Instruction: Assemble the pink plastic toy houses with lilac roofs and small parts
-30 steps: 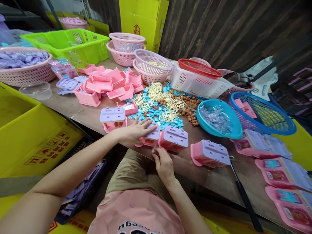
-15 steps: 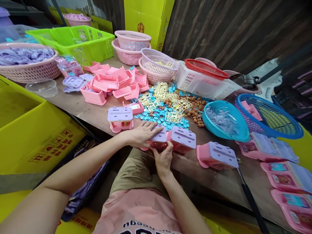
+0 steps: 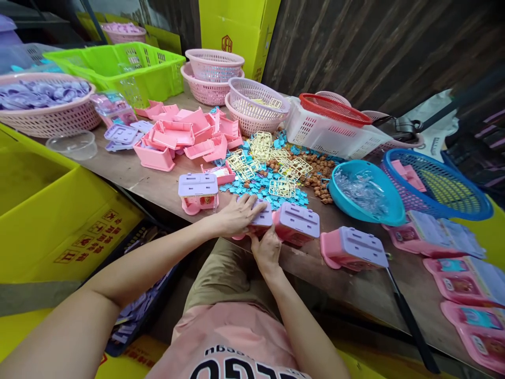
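My left hand (image 3: 236,216) lies flat, fingers spread, on the lilac top of a pink toy box (image 3: 260,223) at the table's near edge. My right hand (image 3: 266,248) presses against the front of that same box from below, fingers curled on it. A second pink box with a lilac lid (image 3: 298,225) stands touching it on the right. A third one (image 3: 198,192) sits to the left, and another (image 3: 354,249) lies further right.
Loose pink shells (image 3: 177,136), blue chips (image 3: 260,184), yellow grids (image 3: 272,160) and brown pieces (image 3: 319,173) cover the table middle. A teal bowl (image 3: 389,213), blue basket (image 3: 465,208), white crate (image 3: 331,138), pink baskets (image 3: 215,66) and green crate (image 3: 158,68) ring it. Yellow bins (image 3: 59,210) stand left.
My right hand moved up from the table edge onto the front of the box under my left hand. The left hand stayed on the lid.
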Available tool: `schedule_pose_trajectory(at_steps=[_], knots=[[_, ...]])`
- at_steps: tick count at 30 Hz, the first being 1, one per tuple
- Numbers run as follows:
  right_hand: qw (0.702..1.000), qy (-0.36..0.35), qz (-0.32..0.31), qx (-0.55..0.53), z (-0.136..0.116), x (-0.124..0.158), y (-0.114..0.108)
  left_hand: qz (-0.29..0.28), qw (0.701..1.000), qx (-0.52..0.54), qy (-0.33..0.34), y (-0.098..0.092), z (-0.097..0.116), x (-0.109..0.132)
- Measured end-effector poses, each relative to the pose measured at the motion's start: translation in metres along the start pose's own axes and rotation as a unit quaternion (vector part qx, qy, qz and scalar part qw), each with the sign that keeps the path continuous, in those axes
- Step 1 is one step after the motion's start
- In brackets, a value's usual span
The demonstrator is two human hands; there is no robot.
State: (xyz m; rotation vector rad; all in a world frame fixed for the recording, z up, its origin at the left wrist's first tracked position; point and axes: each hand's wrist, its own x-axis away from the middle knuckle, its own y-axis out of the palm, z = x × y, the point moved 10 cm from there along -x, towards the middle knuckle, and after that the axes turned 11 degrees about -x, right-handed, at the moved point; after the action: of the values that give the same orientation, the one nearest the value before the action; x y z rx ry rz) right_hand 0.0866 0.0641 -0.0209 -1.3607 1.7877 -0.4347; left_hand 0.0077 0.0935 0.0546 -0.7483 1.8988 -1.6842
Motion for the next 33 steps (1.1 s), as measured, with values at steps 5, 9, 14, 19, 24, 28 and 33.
schedule_pose_trajectory(at_steps=[5, 9, 14, 19, 24, 28, 33], knots=[[0.999, -0.015, 0.034, -0.019, -0.014, -0.004, -0.019, 0.032, 0.998, 0.047, -0.007, -0.008, -0.003, 0.003], [0.991, -0.065, 0.088, -0.081, -0.039, 0.016, -0.048, 0.111, 0.985, 0.061, -0.118, -0.028, -0.06, 0.039], [0.971, -0.157, -0.027, -0.178, -0.098, 0.03, -0.007, 0.021, 0.975, 0.039, -0.218, 0.006, -0.14, 0.088], [0.973, -0.109, -0.071, -0.189, -0.123, 0.006, 0.069, 0.02, 0.984, 0.049, -0.168, 0.02, -0.147, 0.098], [0.975, -0.065, -0.077, -0.199, -0.12, -0.018, 0.105, 0.01, 0.987, 0.085, -0.136, 0.02, -0.144, 0.111], [0.973, -0.04, -0.081, -0.214, -0.121, -0.037, 0.11, -0.01, 0.99, 0.099, -0.104, 0.019, -0.142, 0.114], [0.968, -0.039, -0.108, -0.223, -0.128, -0.05, 0.119, 0.005, 0.99, 0.076, -0.123, 0.015, -0.143, 0.109]])
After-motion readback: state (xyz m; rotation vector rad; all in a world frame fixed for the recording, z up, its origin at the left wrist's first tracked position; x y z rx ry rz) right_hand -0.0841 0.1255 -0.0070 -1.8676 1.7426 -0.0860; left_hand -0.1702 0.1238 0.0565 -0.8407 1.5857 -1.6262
